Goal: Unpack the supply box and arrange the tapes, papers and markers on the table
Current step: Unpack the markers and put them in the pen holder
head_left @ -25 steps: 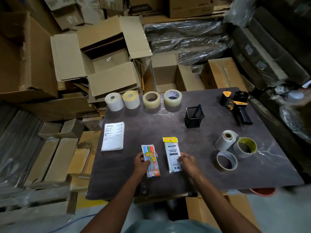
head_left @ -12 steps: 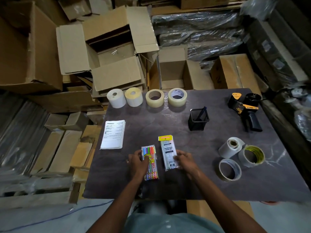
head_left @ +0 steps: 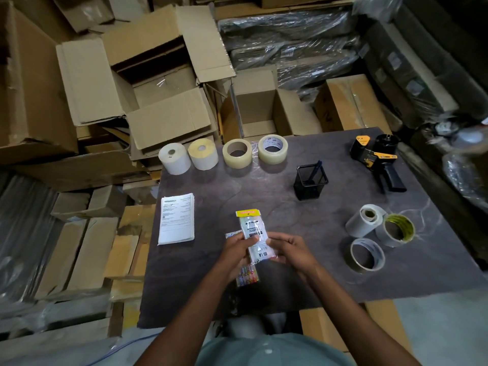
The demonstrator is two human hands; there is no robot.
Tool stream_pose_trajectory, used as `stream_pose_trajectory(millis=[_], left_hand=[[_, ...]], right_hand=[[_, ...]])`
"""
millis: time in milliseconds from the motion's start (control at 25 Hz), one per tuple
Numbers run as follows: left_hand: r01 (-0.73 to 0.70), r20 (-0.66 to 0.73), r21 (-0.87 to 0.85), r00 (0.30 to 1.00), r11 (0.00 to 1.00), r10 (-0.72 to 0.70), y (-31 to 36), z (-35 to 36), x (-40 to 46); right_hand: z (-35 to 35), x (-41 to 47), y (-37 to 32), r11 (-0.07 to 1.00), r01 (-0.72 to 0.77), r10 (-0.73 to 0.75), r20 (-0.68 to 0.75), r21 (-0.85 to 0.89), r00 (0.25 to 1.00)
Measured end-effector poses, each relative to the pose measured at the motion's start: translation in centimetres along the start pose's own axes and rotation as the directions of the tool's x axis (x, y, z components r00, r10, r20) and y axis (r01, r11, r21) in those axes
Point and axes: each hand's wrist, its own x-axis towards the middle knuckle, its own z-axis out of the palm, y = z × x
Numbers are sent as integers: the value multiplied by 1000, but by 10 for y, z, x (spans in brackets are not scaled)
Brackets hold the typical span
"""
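Nearest, both bare hands meet over the dark, marbled table (head_left: 264, 291). The left hand (head_left: 236, 250) and right hand (head_left: 289, 250) together grasp two flat packets stacked together: a clear plastic marker packet with a yellow header card (head_left: 252, 233) on top, and a clear packet of multicoloured pens (head_left: 247, 277) poking out below the left hand. Left of the hands lies a stack of white printed papers (head_left: 177, 219). To their right sit three loose tape rolls (head_left: 380, 233) clustered close together. Beyond the hands, a black mesh pen holder (head_left: 310, 180) stands upright. Farther right lies a black and orange tape dispenser (head_left: 377, 158). Along the table's far edge stand four rolls in a row (head_left: 223, 154). Behind the table sit open brown cardboard boxes (head_left: 148, 83).
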Motion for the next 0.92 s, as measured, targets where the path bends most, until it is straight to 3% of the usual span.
stream_pose_trajectory(millis=[120, 360, 720, 920], left_hand=[[-22, -32, -34, 999, 999, 21, 2, -5, 2], [-46, -11, -28, 999, 999, 45, 7, -13, 8], [-24, -6, -52, 1000, 998, 23, 5, -12, 11], [-32, 15, -9, 999, 999, 32, 8, -13, 9]], right_hand=[[-2, 0, 5, 993, 65, -75, -97, -102, 992], [3, -7, 8, 915, 229, -217, 75, -331, 973], [-1, -13, 1, 751, 280, -291, 80, -599, 953], [-1, -14, 6, 730, 233, -272, 39, -642, 961]])
